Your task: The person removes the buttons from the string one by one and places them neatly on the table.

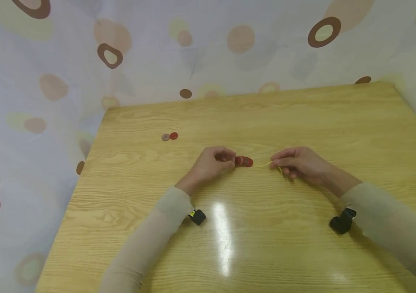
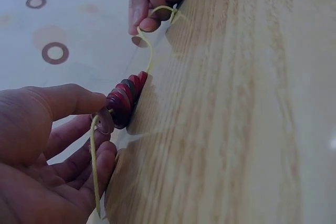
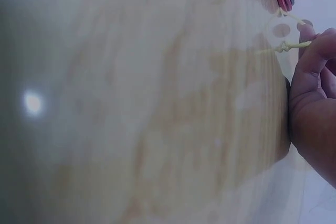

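Observation:
A row of red, dark and greyish buttons (image 1: 244, 161) is threaded face to face on a yellow string (image 1: 264, 165), above the wooden table. At its left end my left hand (image 1: 213, 165) pinches a pale button (image 2: 105, 121) between thumb and fingers. From that button a length of string (image 2: 95, 166) hangs down in the left wrist view. My right hand (image 1: 301, 164) pinches the string on the other side, between thumb and forefinger. A knot (image 3: 284, 47) shows in the string near these fingertips in the right wrist view.
Two loose buttons, one greyish (image 1: 165, 137) and one red (image 1: 173, 135), lie side by side at the table's back left. The wooden table (image 1: 266, 244) meets a spotted curtain (image 1: 211, 53) along its back and left edges.

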`<state>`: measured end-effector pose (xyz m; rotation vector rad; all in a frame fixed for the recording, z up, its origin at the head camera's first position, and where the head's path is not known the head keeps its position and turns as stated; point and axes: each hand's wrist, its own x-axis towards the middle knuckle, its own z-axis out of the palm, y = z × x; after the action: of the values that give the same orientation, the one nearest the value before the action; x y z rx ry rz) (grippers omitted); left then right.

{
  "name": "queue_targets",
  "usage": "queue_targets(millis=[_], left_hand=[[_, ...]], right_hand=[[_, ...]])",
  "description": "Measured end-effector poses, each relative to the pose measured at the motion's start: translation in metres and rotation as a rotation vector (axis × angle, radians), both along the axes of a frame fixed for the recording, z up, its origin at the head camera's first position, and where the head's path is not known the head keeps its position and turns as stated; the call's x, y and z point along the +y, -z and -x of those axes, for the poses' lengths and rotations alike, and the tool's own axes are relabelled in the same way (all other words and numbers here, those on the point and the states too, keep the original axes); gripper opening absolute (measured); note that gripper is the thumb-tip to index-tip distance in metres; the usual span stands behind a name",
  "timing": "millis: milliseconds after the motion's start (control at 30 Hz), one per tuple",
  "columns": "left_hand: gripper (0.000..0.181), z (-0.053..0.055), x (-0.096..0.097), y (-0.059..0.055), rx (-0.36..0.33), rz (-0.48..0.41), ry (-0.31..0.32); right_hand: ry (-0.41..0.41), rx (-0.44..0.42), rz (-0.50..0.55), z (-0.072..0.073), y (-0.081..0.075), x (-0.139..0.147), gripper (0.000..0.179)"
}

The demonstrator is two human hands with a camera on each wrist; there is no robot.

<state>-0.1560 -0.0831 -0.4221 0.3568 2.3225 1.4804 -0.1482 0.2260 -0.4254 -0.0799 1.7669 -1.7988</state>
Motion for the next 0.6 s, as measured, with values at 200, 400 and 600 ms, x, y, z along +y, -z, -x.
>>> queue_targets(millis=[200,400,600], left_hand=[[0.026,0.0027,-0.0051,-0.0003,-0.012,0.0,0.021],[0.026,0.0032,-0.0068,-0.0009,-0.032,-0.021,0.01],[0.027,0.0004,-0.0082,0.0005,-0.029,-0.034,-0.015]], right_hand=[[0.006,0.007,0.006,-0.0004,0.0016,-0.0001,0.019],[-0.001,0.02,-0.009,0.0011,0.0022,-0.0027,0.023],[0.002,0.011,-0.029,0.0031,0.0028,-0.0051,0.025]])
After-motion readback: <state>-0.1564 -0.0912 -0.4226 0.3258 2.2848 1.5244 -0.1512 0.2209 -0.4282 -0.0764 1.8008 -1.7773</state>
